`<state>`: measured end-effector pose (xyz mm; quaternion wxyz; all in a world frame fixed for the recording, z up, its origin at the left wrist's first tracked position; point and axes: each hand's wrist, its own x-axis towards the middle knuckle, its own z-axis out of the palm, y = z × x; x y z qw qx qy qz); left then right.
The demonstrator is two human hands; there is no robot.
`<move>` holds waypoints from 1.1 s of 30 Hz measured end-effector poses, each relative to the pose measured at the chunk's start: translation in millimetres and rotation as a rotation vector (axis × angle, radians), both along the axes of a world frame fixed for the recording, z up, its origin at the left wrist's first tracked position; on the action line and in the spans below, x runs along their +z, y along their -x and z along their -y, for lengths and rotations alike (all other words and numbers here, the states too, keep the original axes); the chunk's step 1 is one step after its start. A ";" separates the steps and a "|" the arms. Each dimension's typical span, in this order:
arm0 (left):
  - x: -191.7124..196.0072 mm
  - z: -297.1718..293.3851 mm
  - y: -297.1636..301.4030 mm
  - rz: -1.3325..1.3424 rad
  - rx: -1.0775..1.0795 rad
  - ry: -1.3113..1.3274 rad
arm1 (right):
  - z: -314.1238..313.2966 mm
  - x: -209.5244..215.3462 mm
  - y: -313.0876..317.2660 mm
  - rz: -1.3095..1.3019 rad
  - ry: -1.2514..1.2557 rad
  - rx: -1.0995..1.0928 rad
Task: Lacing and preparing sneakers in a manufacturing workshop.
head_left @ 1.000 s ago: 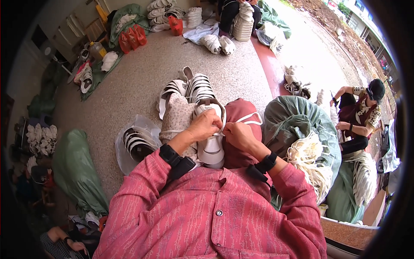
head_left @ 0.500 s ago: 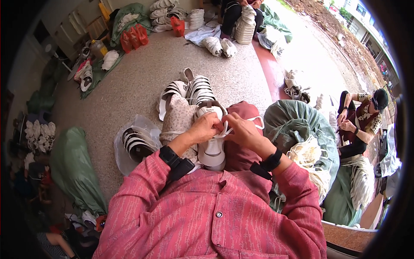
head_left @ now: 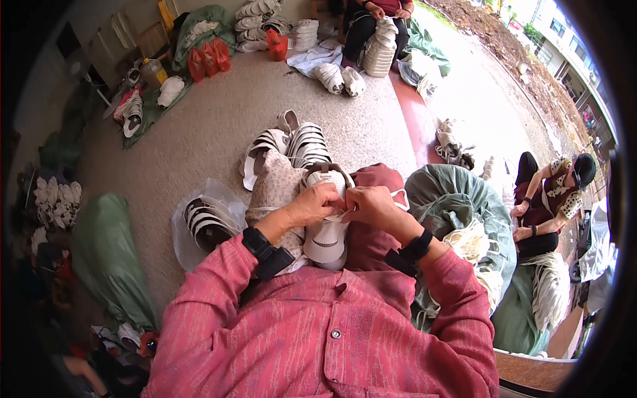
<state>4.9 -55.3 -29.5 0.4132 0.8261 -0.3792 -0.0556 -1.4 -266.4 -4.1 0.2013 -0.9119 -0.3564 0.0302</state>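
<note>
Green sack (head_left: 106,262): lying on the floor (head_left: 199,146) at the far left, beside rows of pale shoes.

Clear bag of striped shoes (head_left: 206,222): on the floor just left of the person's knee.

Striped shoe pile (head_left: 292,142): black-and-white, on the floor ahead of the lap, apart from the hands.

Left hand (head_left: 315,205): fingers pinched on the upper part of the white shoe, at its lacing; black band on the wrist.

White shoe (head_left: 326,235): held upright over the lap between both hands, resting against a patterned beige cloth (head_left: 275,192) on the left and a maroon cloth (head_left: 375,232) on the right.

Right hand (head_left: 371,207): closed on the same shoe's upper edge, touching the left hand; whether it holds a lace cannot be told.

Large green sack (head_left: 458,205): open, just right of the lap, white shoes and laces spilling from it.

Seated person (head_left: 551,199): far right, hands at a white bundle.
</note>
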 end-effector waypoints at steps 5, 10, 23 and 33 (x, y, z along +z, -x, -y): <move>-0.4 -0.2 -0.5 0.055 -0.018 0.005 | -1.4 3.0 -0.4 -0.007 -0.045 0.026; 0.5 -9.7 -8.2 0.206 0.111 0.088 | -5.8 4.3 -7.4 -0.065 -0.018 0.053; 14.9 -280.0 -54.4 0.152 1.288 0.390 | 1.2 -23.9 -3.8 -0.303 -0.442 -0.149; 9.3 -103.0 6.2 0.297 0.509 0.020 | 11.5 -1.7 1.0 -0.332 -0.459 0.086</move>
